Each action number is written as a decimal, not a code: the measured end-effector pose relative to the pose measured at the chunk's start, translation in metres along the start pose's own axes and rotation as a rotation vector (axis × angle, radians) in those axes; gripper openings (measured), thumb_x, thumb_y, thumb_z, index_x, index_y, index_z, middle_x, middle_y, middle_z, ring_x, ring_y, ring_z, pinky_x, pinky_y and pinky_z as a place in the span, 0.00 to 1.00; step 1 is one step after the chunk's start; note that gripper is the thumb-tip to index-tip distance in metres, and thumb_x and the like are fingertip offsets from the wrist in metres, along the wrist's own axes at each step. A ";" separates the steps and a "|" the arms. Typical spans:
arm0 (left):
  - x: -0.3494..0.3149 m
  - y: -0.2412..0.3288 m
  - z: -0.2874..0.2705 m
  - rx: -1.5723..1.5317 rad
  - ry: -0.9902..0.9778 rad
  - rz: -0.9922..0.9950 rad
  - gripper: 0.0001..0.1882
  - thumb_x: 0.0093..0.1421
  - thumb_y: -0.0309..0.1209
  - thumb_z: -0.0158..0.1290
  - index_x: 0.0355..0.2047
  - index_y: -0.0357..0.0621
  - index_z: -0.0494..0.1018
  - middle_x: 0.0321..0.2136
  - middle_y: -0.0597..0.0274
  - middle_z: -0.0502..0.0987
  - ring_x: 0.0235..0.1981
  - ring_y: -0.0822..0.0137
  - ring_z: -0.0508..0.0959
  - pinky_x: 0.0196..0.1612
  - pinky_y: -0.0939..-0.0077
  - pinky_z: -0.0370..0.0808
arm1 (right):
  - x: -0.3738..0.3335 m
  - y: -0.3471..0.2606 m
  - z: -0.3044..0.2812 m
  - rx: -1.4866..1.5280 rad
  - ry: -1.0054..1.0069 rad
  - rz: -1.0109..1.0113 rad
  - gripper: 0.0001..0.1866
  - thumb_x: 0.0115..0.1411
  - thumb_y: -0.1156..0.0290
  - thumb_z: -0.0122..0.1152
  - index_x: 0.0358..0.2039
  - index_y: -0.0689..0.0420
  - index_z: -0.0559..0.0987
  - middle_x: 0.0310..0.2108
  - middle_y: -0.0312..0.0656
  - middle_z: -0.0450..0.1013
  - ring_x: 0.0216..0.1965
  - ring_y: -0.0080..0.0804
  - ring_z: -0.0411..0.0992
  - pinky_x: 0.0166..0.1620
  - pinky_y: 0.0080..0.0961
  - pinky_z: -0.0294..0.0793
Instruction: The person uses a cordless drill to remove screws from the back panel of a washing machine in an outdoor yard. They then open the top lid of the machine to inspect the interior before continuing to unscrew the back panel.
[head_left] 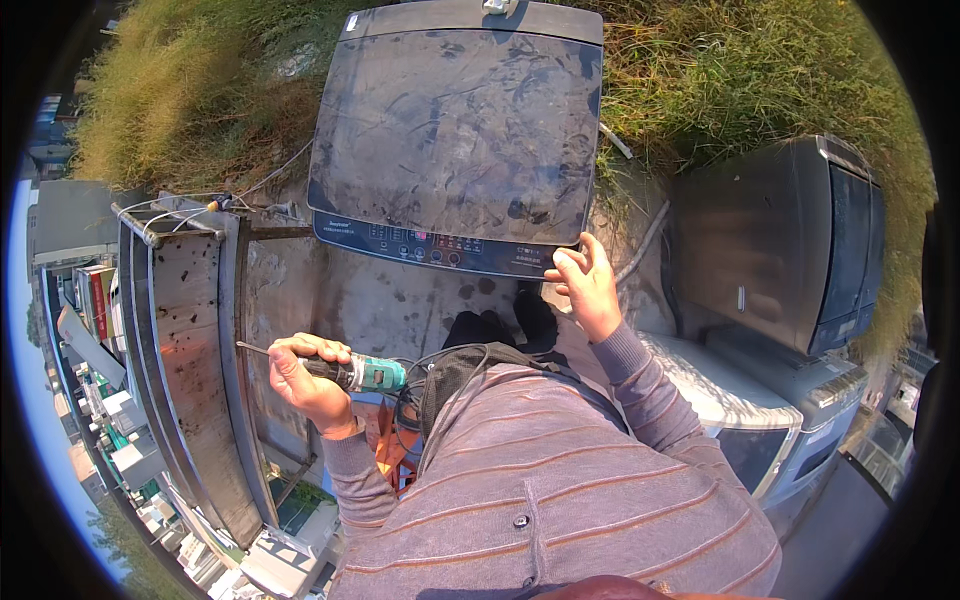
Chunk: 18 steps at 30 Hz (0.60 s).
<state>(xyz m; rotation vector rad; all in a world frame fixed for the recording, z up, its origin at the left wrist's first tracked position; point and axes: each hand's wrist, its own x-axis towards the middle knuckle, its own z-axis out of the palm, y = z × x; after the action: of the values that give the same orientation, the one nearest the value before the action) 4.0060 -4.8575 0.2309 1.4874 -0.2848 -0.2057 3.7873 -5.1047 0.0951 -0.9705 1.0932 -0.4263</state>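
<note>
— What's closest to you?

— Nearest the camera is my grey long-sleeved shirt with thin orange stripes (540, 470), buttoned down the front. Both forearms rise from it.

— And your hands?

— They are well apart. My left hand (305, 380) is clamped around a screwdriver with a black and teal handle and a thin metal shaft (345, 371); the shaft points left, toward a rusty, speckled metal panel (190, 330) standing at my left side. My right hand (585, 285) holds nothing: its fingers are loosely curled and rest at the near right corner of a dark grey top-loading washing machine with a dusty, smeared lid (455, 130).

— Where is that machine?

— Straight ahead, far side, its control strip with small buttons (440, 250) facing me. A black cable (430, 365) loops just above my chest, beside the screwdriver handle.

— Anything else around?

— A second dark grey appliance (790, 240) sits on the right, and dry yellow-green grass (180, 90) fills the far ground.
</note>
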 end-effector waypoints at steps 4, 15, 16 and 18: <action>0.013 -0.011 0.000 0.102 -0.036 -0.022 0.25 0.78 0.51 0.41 0.31 0.43 0.65 0.23 0.59 0.69 0.21 0.66 0.72 0.28 0.68 0.76 | 0.014 -0.006 -0.002 0.110 0.022 0.160 0.47 0.68 0.62 0.63 0.75 0.66 0.45 0.54 0.53 0.75 0.41 0.34 0.82 0.39 0.26 0.79; 0.059 -0.019 0.006 0.101 -0.147 -0.109 0.25 0.78 0.51 0.41 0.31 0.43 0.64 0.22 0.59 0.68 0.20 0.65 0.72 0.28 0.68 0.75 | 0.012 -0.014 0.015 0.187 0.150 0.209 0.45 0.69 0.62 0.62 0.76 0.63 0.47 0.54 0.54 0.73 0.41 0.34 0.82 0.40 0.27 0.80; 0.063 -0.021 0.006 0.115 -0.157 -0.106 0.25 0.78 0.51 0.41 0.31 0.43 0.64 0.22 0.59 0.68 0.21 0.65 0.72 0.28 0.68 0.76 | 0.012 -0.014 0.017 0.191 0.149 0.201 0.44 0.69 0.62 0.62 0.75 0.63 0.47 0.54 0.53 0.73 0.41 0.34 0.82 0.40 0.26 0.80; 0.070 -0.026 0.005 0.091 -0.178 -0.125 0.25 0.78 0.50 0.40 0.31 0.42 0.63 0.22 0.58 0.69 0.21 0.66 0.72 0.28 0.68 0.77 | 0.012 -0.014 0.020 0.181 0.179 0.200 0.44 0.69 0.62 0.62 0.75 0.62 0.48 0.53 0.53 0.74 0.40 0.33 0.82 0.40 0.26 0.80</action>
<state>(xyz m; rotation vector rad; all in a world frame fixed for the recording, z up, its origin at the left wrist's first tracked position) 4.0715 -4.8860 0.2099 1.5809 -0.3479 -0.4313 3.8121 -5.1123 0.1029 -0.6656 1.2767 -0.4458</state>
